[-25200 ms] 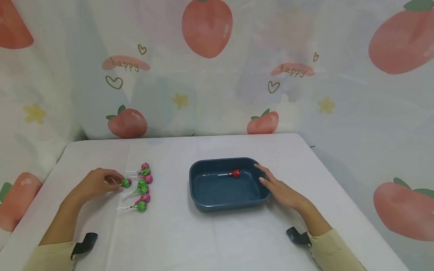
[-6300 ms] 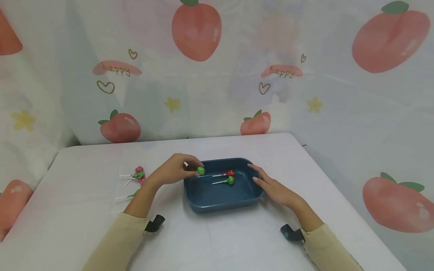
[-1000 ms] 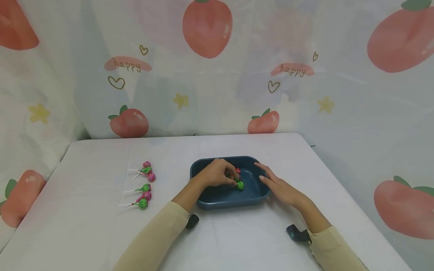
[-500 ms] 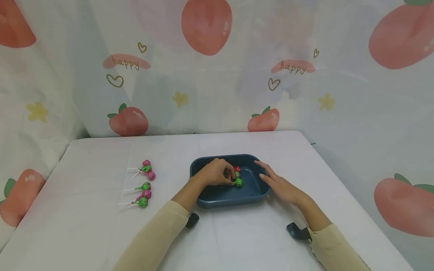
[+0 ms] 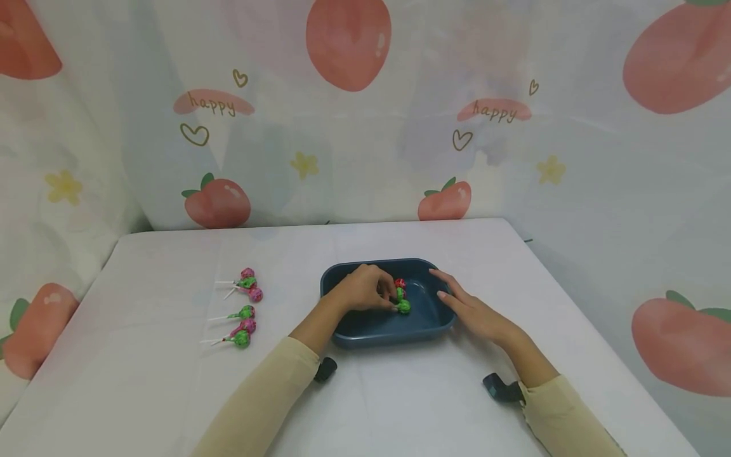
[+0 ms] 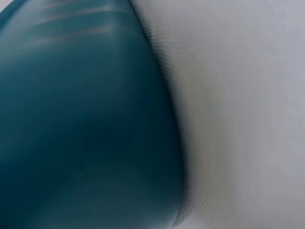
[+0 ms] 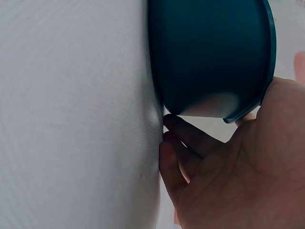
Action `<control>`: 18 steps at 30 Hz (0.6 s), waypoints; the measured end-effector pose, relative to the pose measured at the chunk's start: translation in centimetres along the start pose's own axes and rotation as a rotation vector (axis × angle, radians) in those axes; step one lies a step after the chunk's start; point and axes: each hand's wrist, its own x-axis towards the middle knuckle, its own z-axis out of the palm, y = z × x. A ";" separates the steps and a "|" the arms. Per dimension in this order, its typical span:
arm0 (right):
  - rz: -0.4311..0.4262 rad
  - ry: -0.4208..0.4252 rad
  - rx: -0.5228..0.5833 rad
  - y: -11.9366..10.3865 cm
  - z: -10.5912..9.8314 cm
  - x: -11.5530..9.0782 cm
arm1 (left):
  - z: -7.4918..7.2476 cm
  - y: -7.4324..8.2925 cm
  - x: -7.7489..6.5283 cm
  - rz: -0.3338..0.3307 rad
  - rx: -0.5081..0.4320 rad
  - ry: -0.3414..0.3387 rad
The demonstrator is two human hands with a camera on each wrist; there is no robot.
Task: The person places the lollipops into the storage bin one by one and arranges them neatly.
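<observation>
My left hand (image 5: 365, 289) reaches into a dark blue rectangular tray (image 5: 394, 341) in the head view. Its thumb and fingers pinch a green-wrapped lollipop (image 5: 403, 307) by the stick end, mostly hidden behind the fingers. Just beyond lie another green lollipop (image 5: 401, 294) and a red lollipop (image 5: 400, 283), their heads in a column and their sticks hidden. My right hand (image 5: 475, 314) holds the tray's right end, thumb over the rim. In the right wrist view, the fingers (image 7: 193, 136) lie low outside the tray wall (image 7: 214, 52). The left wrist view shows the tray's side (image 6: 90, 109), without the hand.
Left of the tray, several pink and green lollipops lie on the white tablecloth (image 5: 154, 355), sticks pointing left. The back group includes a pink lollipop (image 5: 256, 294), the front one a green lollipop (image 5: 242, 339). A fruit-print curtain (image 5: 354, 146) hangs behind the table.
Earlier, only a red lollipop lay in the tray; green ones have since come in from the left. Over the last second my left hand shifts slightly at the green lollipop, uncovering the other heads.
</observation>
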 end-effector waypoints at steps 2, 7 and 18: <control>-0.004 -0.002 0.001 0.0 0.0 0.0 | -0.1 0.1 -0.1 0.006 -0.009 0.009; -0.005 0.003 -0.008 0.0 -0.1 0.1 | -0.2 0.3 -0.2 0.011 -0.035 0.021; -0.001 0.001 0.002 -0.3 0.0 -0.1 | -0.1 0.1 0.0 0.071 -0.059 0.069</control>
